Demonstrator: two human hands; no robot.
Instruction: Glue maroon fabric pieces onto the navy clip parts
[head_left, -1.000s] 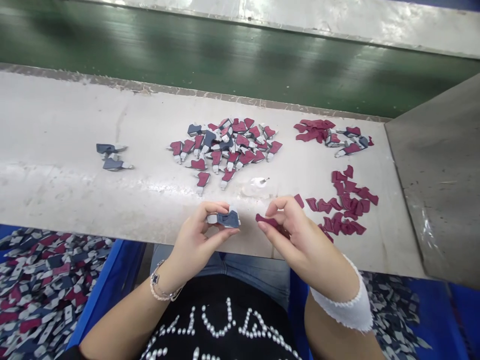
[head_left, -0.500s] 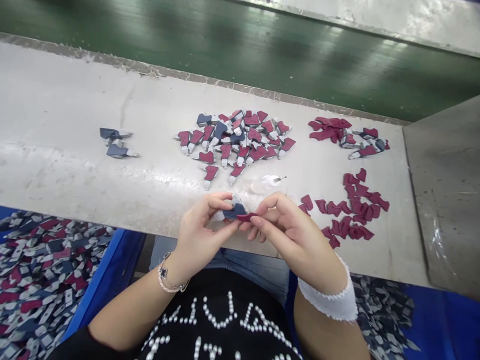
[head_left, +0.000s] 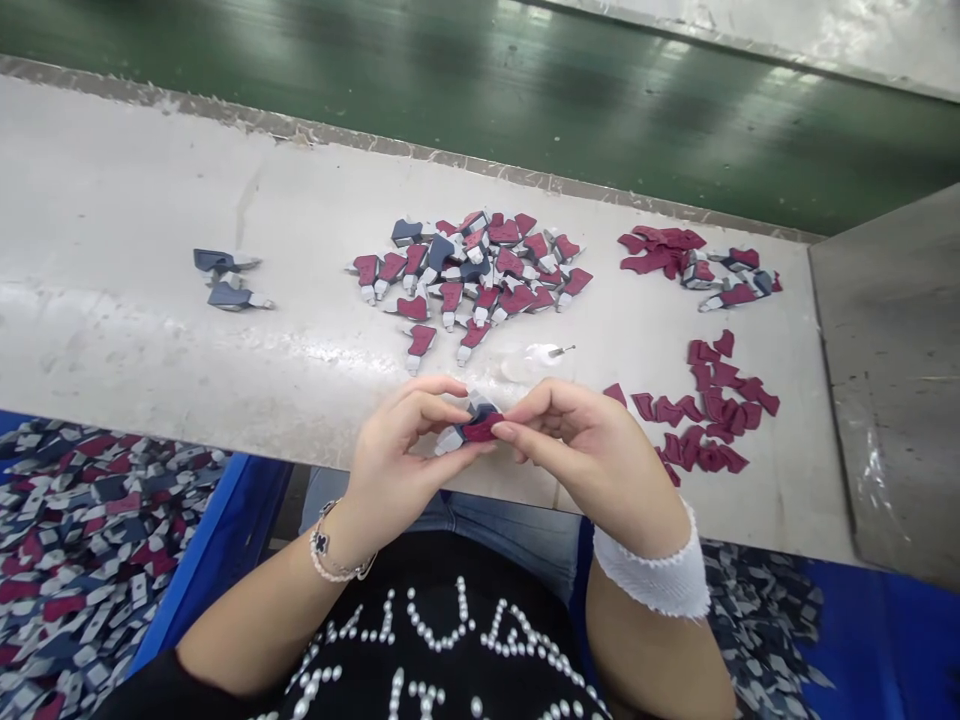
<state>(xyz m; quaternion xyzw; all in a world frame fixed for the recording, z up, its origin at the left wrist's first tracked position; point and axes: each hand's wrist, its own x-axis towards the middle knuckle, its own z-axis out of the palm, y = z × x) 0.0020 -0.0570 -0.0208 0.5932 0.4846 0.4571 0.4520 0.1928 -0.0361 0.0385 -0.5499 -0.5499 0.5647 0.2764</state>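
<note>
Between the fingertips of my left hand (head_left: 405, 440) is a small navy and light-grey part (head_left: 450, 439), held above the table's front edge. My right hand (head_left: 574, 440) pinches a maroon piece (head_left: 480, 429), which lies against the navy face of that part. Fingers hide some of both. Beyond my hands is a pile of grey parts with maroon or navy faces (head_left: 510, 264). Loose maroon pieces (head_left: 712, 405) lie to the right of my right hand.
A clear bottle with a thin metal tip (head_left: 529, 363) lies behind my hands. Two navy-grey parts (head_left: 231, 296) are at the left. Full blue bins (head_left: 196, 540) stand below the table, and a metal panel (head_left: 892, 400) closes the right side.
The maroon piece has moved left and up onto the held part, and now covers much of its navy face. My right hand has shifted slightly left with it.
</note>
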